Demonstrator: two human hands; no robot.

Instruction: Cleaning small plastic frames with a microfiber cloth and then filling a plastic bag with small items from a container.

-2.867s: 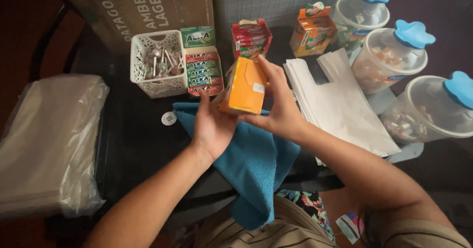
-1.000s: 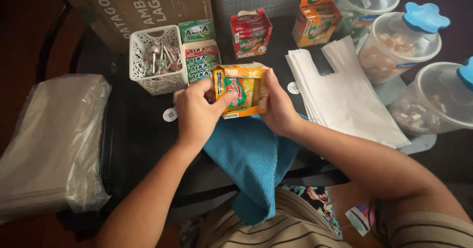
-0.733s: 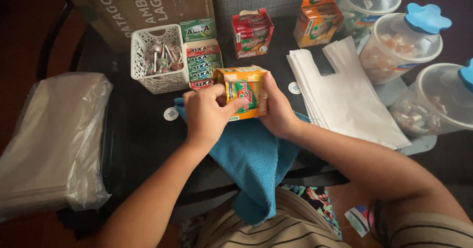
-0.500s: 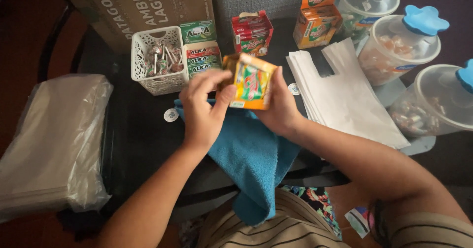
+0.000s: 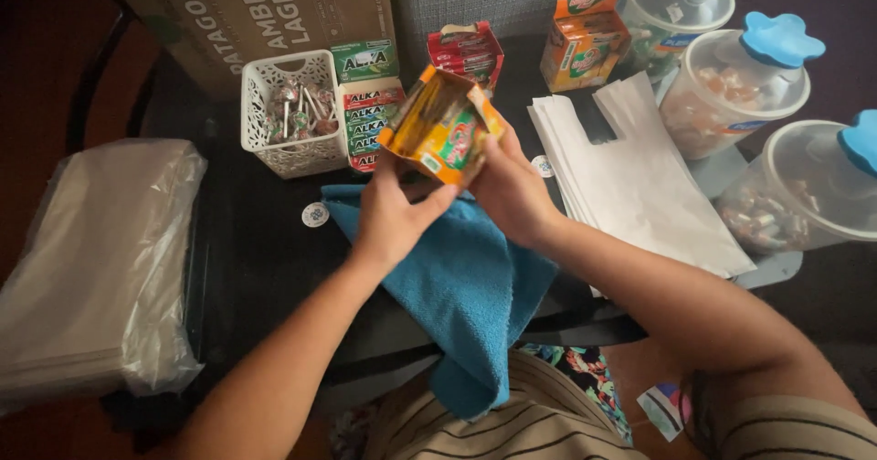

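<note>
Both hands, left (image 5: 395,218) and right (image 5: 512,195), clamp an orange carton (image 5: 440,128) above the blue cloth (image 5: 461,286); its top gapes open, contents unseen.

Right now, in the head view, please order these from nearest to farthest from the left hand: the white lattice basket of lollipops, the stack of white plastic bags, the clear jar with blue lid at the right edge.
From the left hand:
1. White lattice basket, up-left.
2. White plastic bags, right.
3. Clear jar at the right edge, far right.

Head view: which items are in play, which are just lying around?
In hand: orange carton, gripped by left hand and right hand; blue cloth beneath.

Lying about: white basket, white bags, clear jars, clear plastic bags.
</note>
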